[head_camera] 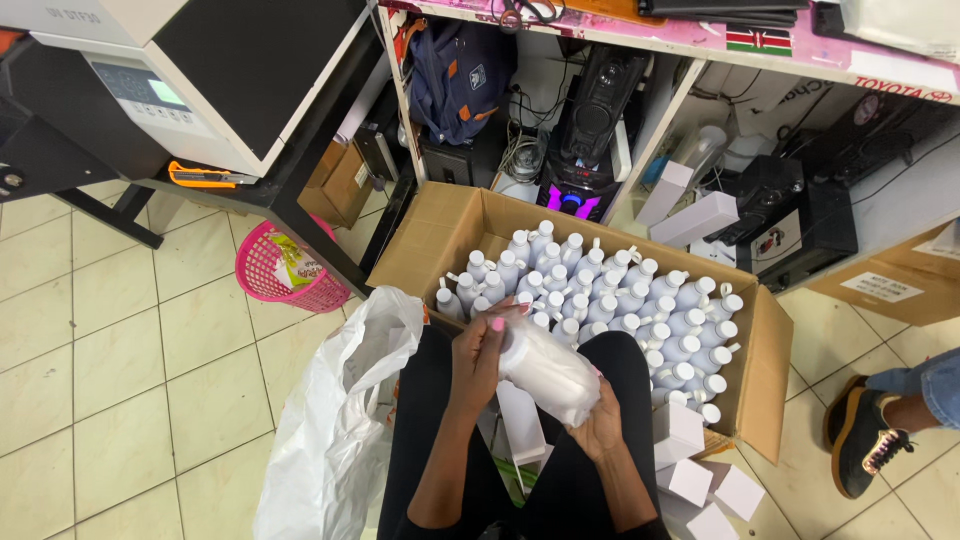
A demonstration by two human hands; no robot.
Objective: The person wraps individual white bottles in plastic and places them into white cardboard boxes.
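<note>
Left hand (pixel 478 357) fingers pinch the top of a white bottle (pixel 548 374); right hand (pixel 600 425) cups its base above the cardboard box (pixel 440 232) of bottles.

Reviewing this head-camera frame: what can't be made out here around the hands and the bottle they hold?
- Head view: the bottle is wrapped in cloudy plastic, so its cap and surface are hidden.
- Left hand: its fingertips blur against the bottle's top, so its grip is unclear.
- Right hand: the palm is hidden under the bottle.
- Cardboard box: the lower rows of white bottles are covered by the hands.
- White plastic bag: its contents are hidden and its bottom is cut off by the frame's edge.
</note>
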